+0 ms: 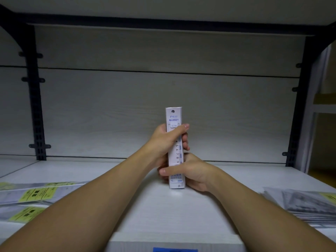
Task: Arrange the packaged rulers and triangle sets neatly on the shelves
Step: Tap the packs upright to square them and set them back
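A stack of short packaged rulers (174, 117) stands upright on its end on the white shelf (163, 206), near the middle. My left hand (164, 140) wraps around its upper half, thumb across the front. My right hand (192, 174) grips the lower part from the right, thumb across the front near the bottom. Long packaged rulers with yellow labels (36, 194) lie flat at the left of the shelf. A pile of packaged triangle sets (305, 206) lies flat at the right.
The shelf has a pale wood-grain back panel (163, 106) and black slotted uprights (36, 106) at both sides. Another shelf board (163, 8) runs overhead. A blue label (174, 249) is on the front edge. A further shelf unit (325, 102) stands at the far right.
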`<state>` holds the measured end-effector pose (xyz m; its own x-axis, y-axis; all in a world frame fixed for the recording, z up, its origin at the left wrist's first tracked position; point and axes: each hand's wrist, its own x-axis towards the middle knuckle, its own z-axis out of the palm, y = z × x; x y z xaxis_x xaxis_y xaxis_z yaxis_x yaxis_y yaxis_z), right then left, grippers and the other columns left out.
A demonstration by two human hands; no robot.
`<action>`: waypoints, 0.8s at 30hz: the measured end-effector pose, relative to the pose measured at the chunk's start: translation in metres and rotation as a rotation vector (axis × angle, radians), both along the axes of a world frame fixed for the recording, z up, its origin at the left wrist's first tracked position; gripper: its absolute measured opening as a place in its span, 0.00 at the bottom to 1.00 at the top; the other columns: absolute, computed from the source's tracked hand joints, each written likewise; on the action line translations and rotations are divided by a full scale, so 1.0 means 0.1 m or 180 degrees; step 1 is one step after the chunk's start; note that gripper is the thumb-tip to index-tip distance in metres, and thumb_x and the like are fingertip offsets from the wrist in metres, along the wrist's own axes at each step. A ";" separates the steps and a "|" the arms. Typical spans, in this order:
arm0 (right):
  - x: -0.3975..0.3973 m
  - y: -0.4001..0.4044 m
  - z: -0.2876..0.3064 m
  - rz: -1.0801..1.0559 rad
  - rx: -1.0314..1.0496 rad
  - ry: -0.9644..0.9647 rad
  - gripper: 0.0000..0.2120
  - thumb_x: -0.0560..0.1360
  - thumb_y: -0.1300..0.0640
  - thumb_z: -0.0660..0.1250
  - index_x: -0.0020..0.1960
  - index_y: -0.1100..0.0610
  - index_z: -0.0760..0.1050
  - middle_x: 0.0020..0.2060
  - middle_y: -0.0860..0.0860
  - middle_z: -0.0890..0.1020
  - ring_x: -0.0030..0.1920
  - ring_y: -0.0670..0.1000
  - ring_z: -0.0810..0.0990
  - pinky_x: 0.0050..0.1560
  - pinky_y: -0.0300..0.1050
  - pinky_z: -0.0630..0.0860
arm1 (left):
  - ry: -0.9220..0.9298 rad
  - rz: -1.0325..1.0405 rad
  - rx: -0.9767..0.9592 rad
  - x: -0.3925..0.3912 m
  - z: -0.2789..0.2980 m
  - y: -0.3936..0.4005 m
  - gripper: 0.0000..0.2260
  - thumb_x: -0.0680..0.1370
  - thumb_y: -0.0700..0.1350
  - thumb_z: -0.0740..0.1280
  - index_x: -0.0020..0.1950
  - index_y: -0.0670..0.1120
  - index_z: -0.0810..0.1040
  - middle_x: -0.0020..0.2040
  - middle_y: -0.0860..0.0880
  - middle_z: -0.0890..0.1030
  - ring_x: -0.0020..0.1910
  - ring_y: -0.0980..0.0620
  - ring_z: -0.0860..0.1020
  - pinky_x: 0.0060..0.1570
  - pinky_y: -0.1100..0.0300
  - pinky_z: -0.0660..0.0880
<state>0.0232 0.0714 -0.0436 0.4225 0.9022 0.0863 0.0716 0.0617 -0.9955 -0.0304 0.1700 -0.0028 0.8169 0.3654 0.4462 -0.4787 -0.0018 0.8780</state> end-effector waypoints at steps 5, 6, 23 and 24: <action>0.06 -0.07 0.10 -0.0304 0.0144 -0.0099 0.17 0.70 0.67 0.76 0.57 0.63 0.78 0.42 0.54 0.85 0.43 0.54 0.84 0.52 0.53 0.81 | -0.0250 0.0183 -0.0461 0.01 0.06 0.07 0.06 0.79 0.42 0.68 0.44 0.44 0.74 0.31 0.47 0.74 0.27 0.49 0.75 0.38 0.54 0.76; 0.07 -0.08 0.12 -0.0372 0.0134 -0.0198 0.16 0.70 0.66 0.76 0.57 0.62 0.78 0.40 0.52 0.85 0.42 0.52 0.84 0.50 0.50 0.81 | -0.0267 0.0203 -0.0532 0.01 0.05 0.08 0.06 0.79 0.42 0.68 0.44 0.44 0.74 0.31 0.47 0.74 0.28 0.49 0.76 0.39 0.54 0.76; 0.40 -0.33 0.24 -0.1876 -0.0581 -0.2805 0.07 0.68 0.54 0.79 0.42 0.54 0.82 0.35 0.51 0.82 0.34 0.48 0.76 0.31 0.38 0.70 | -0.0415 0.0510 -0.0294 -0.12 0.03 0.42 0.32 0.66 0.51 0.80 0.67 0.47 0.74 0.62 0.48 0.82 0.59 0.46 0.80 0.57 0.55 0.78; 0.42 -0.37 0.26 -0.1868 -0.0756 -0.3145 0.08 0.68 0.54 0.78 0.41 0.55 0.81 0.34 0.52 0.81 0.35 0.49 0.75 0.31 0.39 0.69 | -0.0453 0.0937 -0.0102 -0.12 0.04 0.45 0.34 0.65 0.51 0.80 0.67 0.48 0.73 0.63 0.49 0.80 0.60 0.47 0.79 0.52 0.62 0.78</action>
